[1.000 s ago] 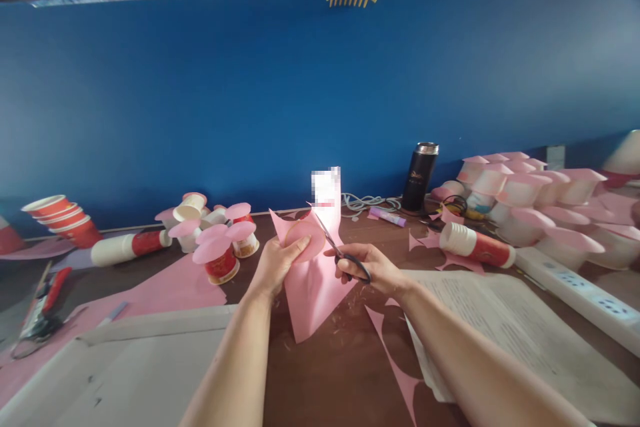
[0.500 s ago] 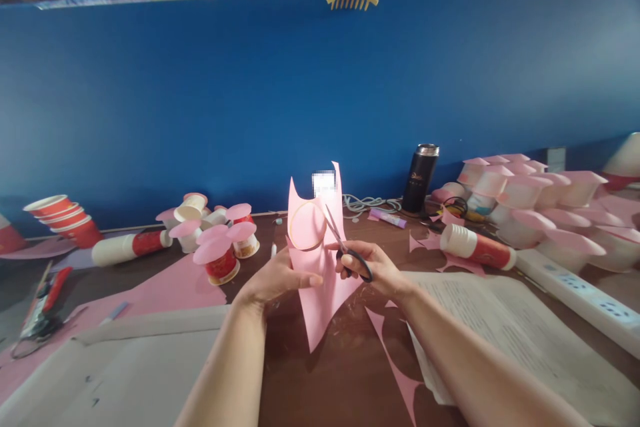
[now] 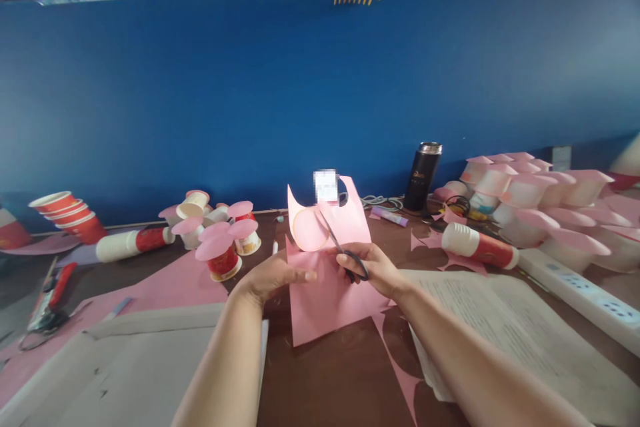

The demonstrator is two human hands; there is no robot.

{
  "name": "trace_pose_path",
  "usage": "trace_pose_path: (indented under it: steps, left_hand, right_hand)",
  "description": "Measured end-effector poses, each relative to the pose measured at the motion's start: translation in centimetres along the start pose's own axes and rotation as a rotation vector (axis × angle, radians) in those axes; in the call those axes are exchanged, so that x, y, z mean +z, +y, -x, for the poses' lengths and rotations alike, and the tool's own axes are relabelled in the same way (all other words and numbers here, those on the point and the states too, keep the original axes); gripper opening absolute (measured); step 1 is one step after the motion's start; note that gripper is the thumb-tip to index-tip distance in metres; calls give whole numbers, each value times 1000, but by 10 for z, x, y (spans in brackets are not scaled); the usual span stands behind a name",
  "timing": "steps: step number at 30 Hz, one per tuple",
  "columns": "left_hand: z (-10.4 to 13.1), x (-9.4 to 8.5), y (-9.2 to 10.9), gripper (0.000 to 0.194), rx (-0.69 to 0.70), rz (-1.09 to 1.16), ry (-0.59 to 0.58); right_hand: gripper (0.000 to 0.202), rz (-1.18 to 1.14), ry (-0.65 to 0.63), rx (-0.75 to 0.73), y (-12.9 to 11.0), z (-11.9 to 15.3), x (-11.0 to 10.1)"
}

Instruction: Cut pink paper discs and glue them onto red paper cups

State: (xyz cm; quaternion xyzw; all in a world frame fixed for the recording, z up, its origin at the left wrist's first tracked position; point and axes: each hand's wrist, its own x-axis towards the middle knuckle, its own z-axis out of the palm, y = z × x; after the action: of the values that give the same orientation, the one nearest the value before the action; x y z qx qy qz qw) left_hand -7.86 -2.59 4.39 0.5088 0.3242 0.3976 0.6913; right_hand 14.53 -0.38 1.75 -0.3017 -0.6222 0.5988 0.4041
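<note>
A sheet of pink paper with curved cut-outs along its far edge is held up over the brown table. My left hand grips its left side, thumb on top. A round outline encloses a disc partly cut from the sheet. In my right hand is a pair of scissors with black handles, fingers through the loops. The blades point away and to the left, lying at the disc's right edge. Some right fingers are hidden behind the paper and handles.
Paper cups with pink discs stand left, beside stacked red cups. A black flask, a purple glue stick and many pink-topped cups are right. A power strip, printed sheet and pink scraps lie nearer.
The pink sheet has opened out flatter, its right side spreading rightward and its front corner lifting slightly. The scissors have shifted a little left. Both hands keep their hold.
</note>
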Motion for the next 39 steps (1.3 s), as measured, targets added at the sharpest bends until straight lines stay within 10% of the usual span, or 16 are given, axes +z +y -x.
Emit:
trace_pose_path:
  steps: [12,22,27,32,39]
  left_hand:
    - [-19,1,-5,54,192,-118,437]
    - [-24,14,-12,30,365,-1431,1003]
    - [-22,23,-14,27,411,-1636,989]
    - [-29,21,-17,38,157,-1274,981]
    - [-42,29,-27,20,109,159,779]
  right_hand:
    - [33,366,115,98,31,-7,12]
    - [25,863,203,24,20,-2,13]
    - [25,934,205,25,19,-1,14]
    - [24,902,209,40,19,-1,14]
    - [26,716,200,20,23,-4,10]
